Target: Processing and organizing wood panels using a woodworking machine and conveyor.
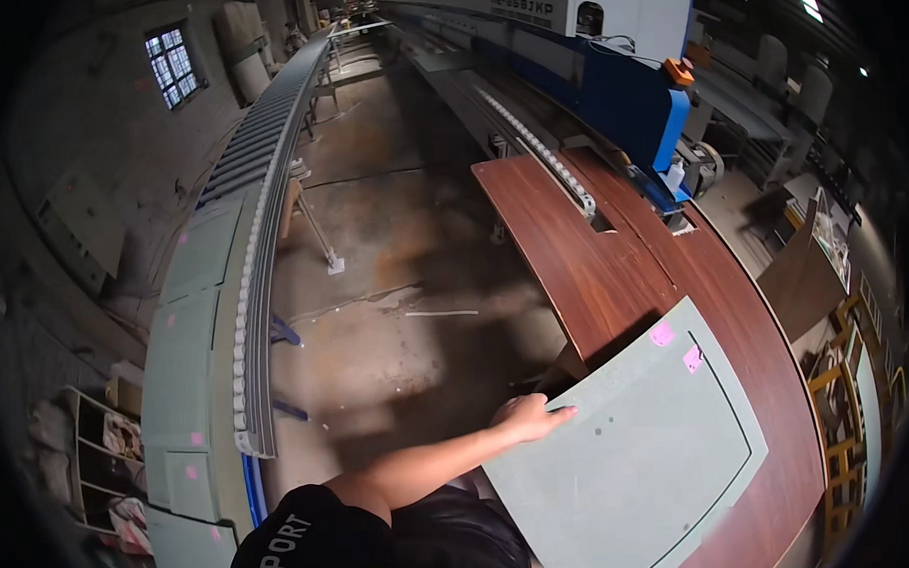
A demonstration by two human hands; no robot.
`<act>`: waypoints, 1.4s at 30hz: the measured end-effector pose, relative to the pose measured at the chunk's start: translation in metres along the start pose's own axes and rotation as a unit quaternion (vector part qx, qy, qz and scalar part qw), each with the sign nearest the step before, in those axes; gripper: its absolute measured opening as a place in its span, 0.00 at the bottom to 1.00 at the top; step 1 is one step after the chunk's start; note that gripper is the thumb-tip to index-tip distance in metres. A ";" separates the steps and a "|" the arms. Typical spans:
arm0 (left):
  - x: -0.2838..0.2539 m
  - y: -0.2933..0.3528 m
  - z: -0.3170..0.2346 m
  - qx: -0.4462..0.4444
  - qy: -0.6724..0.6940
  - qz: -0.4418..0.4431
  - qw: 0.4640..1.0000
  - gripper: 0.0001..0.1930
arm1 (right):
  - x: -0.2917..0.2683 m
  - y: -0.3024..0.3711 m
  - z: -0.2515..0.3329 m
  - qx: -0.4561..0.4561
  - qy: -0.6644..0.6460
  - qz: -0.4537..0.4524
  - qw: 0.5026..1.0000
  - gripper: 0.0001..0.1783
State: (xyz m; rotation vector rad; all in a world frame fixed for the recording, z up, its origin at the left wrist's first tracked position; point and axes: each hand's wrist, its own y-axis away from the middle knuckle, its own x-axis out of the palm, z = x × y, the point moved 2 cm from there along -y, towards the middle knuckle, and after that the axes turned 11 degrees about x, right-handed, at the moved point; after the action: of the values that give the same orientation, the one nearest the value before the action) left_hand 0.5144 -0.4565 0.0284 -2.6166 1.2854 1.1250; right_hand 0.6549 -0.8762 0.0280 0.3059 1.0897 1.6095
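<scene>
My left hand point(527, 419) grips the left edge of a pale green flat panel point(620, 438), thumb on its upper face and the other fingers mostly hidden. The panel lies partly over a reddish-brown wood-look tabletop point(779, 413), with its near-left part reaching beyond the table edge toward my body. Two pink stickers point(661, 334) mark its far corner. Along the right and near sides runs a dark line; I cannot tell whether it is a groove or the edge between two stacked panels. My right hand is out of view.
On the left, a roller conveyor point(259, 141) carries more pale green panels point(178, 394) at its near end. A blue and white machine point(629, 108) with an orange control box point(678, 71) stands ahead right, beside a roller rail point(540, 146). Yellow racks point(838, 421) stand far right.
</scene>
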 end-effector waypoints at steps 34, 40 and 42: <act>-0.241 0.529 0.373 -0.343 0.278 -0.823 0.358 0.32 | 0.832 0.449 0.034 -0.358 0.523 0.576 0.516 0.33; -0.219 0.562 0.422 -0.369 0.277 -0.866 0.193 0.35 | 0.963 0.543 -0.119 -0.281 0.620 0.637 0.363 0.33; -0.212 0.569 0.450 -0.457 0.277 -0.830 0.160 0.34 | 1.004 0.549 -0.178 -0.262 0.641 0.649 0.316 0.34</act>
State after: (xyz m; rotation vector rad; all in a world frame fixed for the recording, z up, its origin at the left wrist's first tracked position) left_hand -0.2346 -0.5480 -0.0152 -2.0888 -2.8534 0.0260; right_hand -0.1704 -0.0644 0.0192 -1.2103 1.1943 3.9009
